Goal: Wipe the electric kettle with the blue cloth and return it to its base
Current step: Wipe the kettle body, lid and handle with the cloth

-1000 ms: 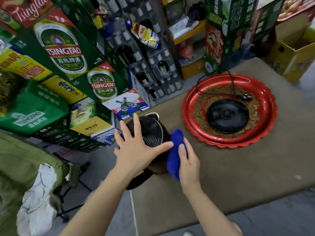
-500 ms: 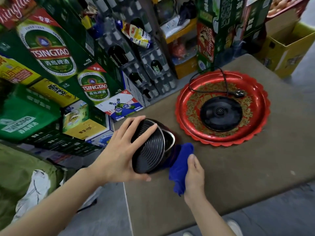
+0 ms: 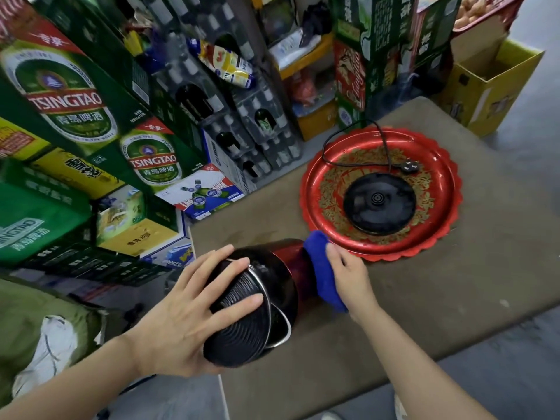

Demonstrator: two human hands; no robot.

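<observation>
The dark red and black electric kettle (image 3: 281, 268) lies tipped on its side over the near left part of the brown table (image 3: 424, 298), its ribbed black lid end towards me. My left hand (image 3: 185, 316) grips that lid end with fingers spread. My right hand (image 3: 351, 277) presses the folded blue cloth (image 3: 321, 268) against the kettle's bottom end. The round black kettle base (image 3: 378, 204) sits in the red tray (image 3: 436, 244) farther right, with its cord and plug (image 3: 409, 168) lying in the tray.
Stacked green Tsingtao beer cartons (image 3: 75, 101) and crates of bottles (image 3: 242, 122) rise just behind the table on the left. A yellow cardboard box (image 3: 488, 89) stands at the far right. A green bag (image 3: 39, 322) lies on the floor left.
The kettle has turned and tipped further, its bottom now pointing at the tray. My right hand has carried the cloth from beside the kettle up onto its bottom end.
</observation>
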